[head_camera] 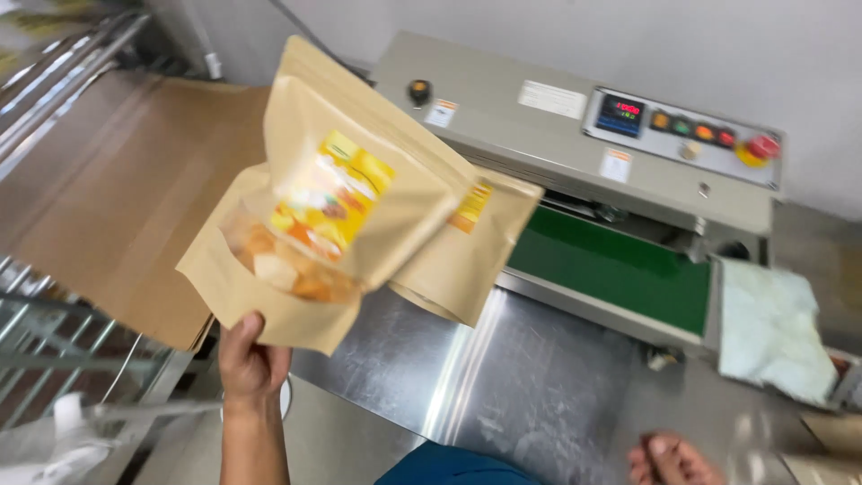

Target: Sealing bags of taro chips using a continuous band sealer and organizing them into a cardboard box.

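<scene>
While the left hand [250, 359] grips the bottom corner of a brown paper pouch [328, 202], thumb over its lower edge, the pouch is held up tilted above the steel table [503, 377], its clear window showing orange and pale snack pieces beneath a yellow label. Just behind it lies a 2nd brown pouch [467, 260] of the same kind, its far edge reaching the green conveyor belt [620, 265] of a grey sealing machine [575, 126]; whether the hand also holds this one cannot be told. Only the fingertips of the right hand [669, 458] show at the lower edge, resting near the table and curled loosely, holding nothing visible. A flat sheet of brown cardboard [117, 198] lies to the left, and a pale cloth [772, 328] sits at the belt's right end.
</scene>
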